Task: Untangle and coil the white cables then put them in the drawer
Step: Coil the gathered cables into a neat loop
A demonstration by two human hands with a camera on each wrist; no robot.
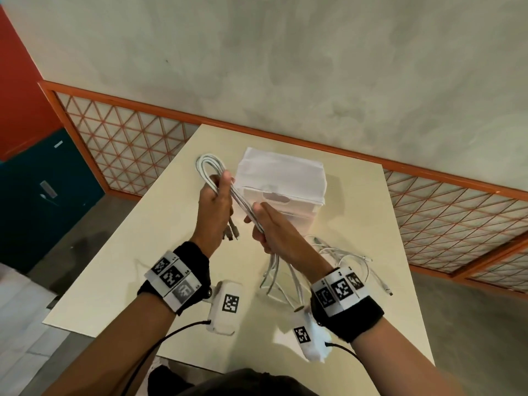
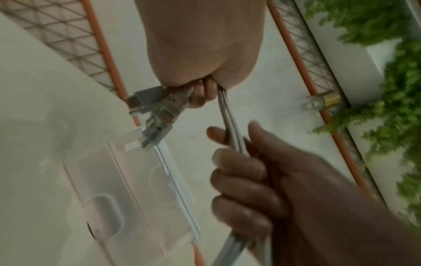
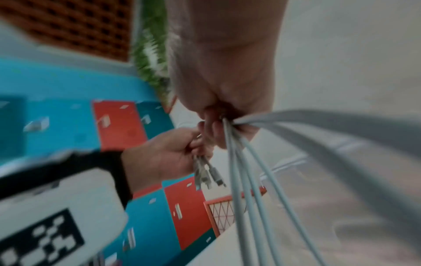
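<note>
Above the cream table [image 1: 160, 252] my left hand [image 1: 220, 195] grips a looped bundle of white cables [image 1: 206, 167]. The loop rises past my fingers, and several plugs [image 1: 231, 232] hang below my fist. My right hand [image 1: 263, 224] grips the same strands lower down, and their tails [image 1: 274, 278] drop to the table. In the left wrist view the plugs [image 2: 157, 109] stick out of my left hand [image 2: 202, 93], and my right hand [image 2: 250, 176] is closed round the cables [image 2: 230, 129]. The right wrist view shows the strands [image 3: 250, 180] leaving my right hand [image 3: 218, 126], with my left hand [image 3: 173, 154] beyond. The translucent white drawer unit [image 1: 285, 178] stands behind my hands.
A loose tangle of more white cables [image 1: 345, 258] lies on the table to the right of my right wrist. Orange lattice railings [image 1: 123, 144] run behind the table. Blue and red lockers [image 1: 43, 195] stand at the left.
</note>
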